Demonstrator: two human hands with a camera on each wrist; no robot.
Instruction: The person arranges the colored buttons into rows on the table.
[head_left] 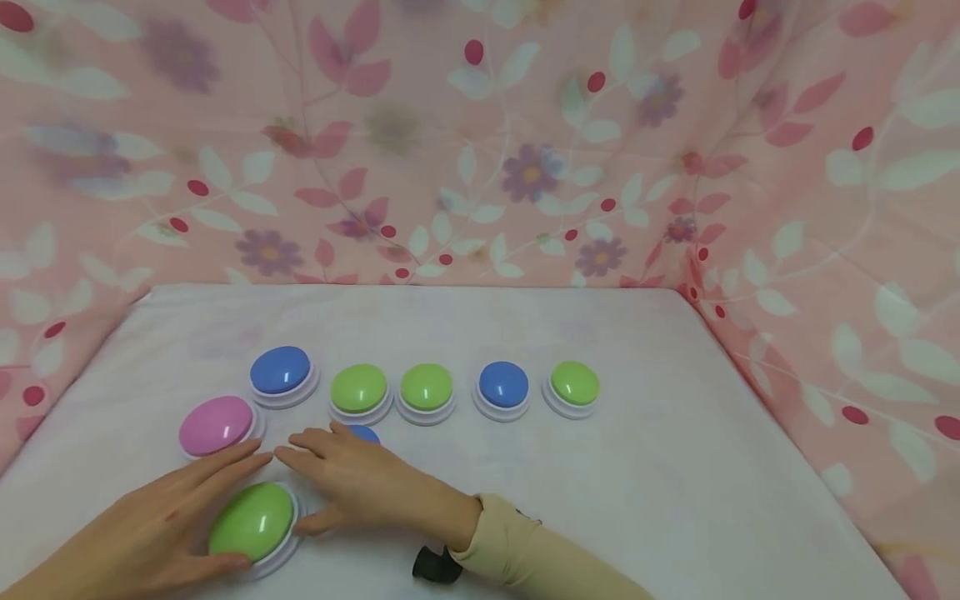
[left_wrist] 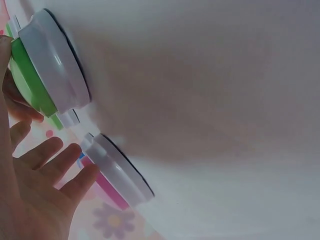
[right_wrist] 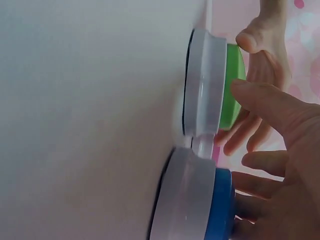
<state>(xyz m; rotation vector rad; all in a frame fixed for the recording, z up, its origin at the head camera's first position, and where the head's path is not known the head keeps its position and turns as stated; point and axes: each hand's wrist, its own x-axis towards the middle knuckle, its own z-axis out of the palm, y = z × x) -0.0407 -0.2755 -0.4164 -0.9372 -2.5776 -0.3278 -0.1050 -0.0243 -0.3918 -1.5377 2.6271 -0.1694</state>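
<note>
A green push button with a white base sits at the front left, between both hands. My left hand spreads around its left side with fingers extended. The left thumb lies at the green dome's near edge, and the left fingertips reach toward the pink button behind. From the right comes my right hand, its thumb at the green button's right side. In the right wrist view its other fingers extend over a blue button, largely hidden by that hand in the head view. Both hands have loosely straight fingers.
Behind stand another blue button, two green buttons side by side, a further blue button and a green button at the right end. A small black object shows beneath the right wrist. Floral cloth walls the white table.
</note>
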